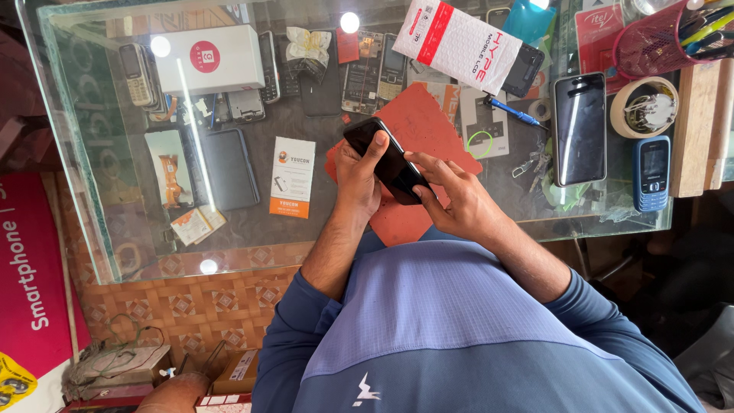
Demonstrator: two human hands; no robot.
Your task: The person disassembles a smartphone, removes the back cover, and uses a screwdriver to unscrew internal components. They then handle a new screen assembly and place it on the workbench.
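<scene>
Glass counter [92, 191]: red mat [428, 122], smartphone [579, 128], possibly tape roll [644, 107].

A glass-topped counter [84, 191] reflects round ceiling lights over a floor [191, 302] of patterned brown tiles.

One black smartphone [390, 162], one red mat [428, 122], one blue keypad phone [651, 173], one tape roll [644, 107]
</scene>
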